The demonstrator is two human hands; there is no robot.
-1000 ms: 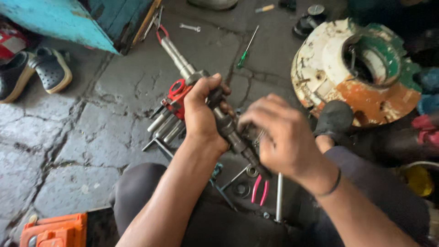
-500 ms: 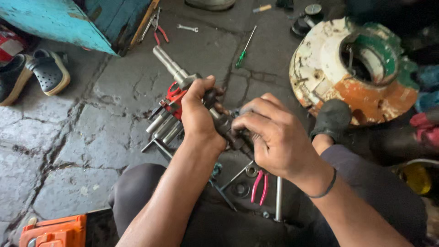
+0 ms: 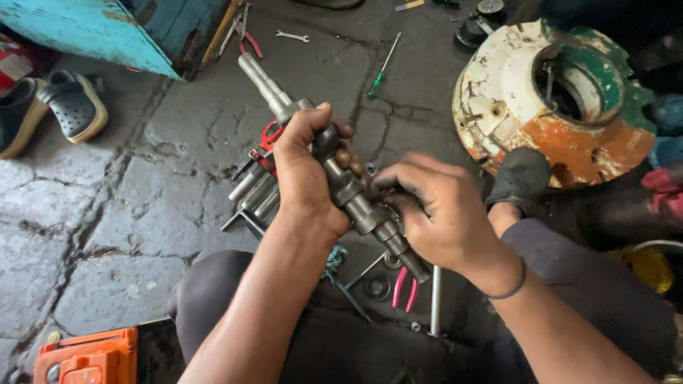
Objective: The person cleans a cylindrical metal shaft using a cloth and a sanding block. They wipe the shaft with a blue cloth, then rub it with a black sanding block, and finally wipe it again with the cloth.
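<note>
Fingers of the left hand [image 3: 302,171] are gripping the shaft [image 3: 334,174] at mid-length while the right hand [image 3: 434,213] is pinching its lower section, now exposed toward 5 o'clock above the pliers [image 3: 403,288], the tip having swung from the red-handled cutters [image 3: 250,47] toward 11 o'clock.

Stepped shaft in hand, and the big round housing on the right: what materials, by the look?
Stepped shaft: likely steel, machined bare grey with dull sheen and oily dark patches. Round housing: probably cast metal, its white, green and orange paint chipped and dirty. Left hand grips the shaft; right hand touches it.
</note>
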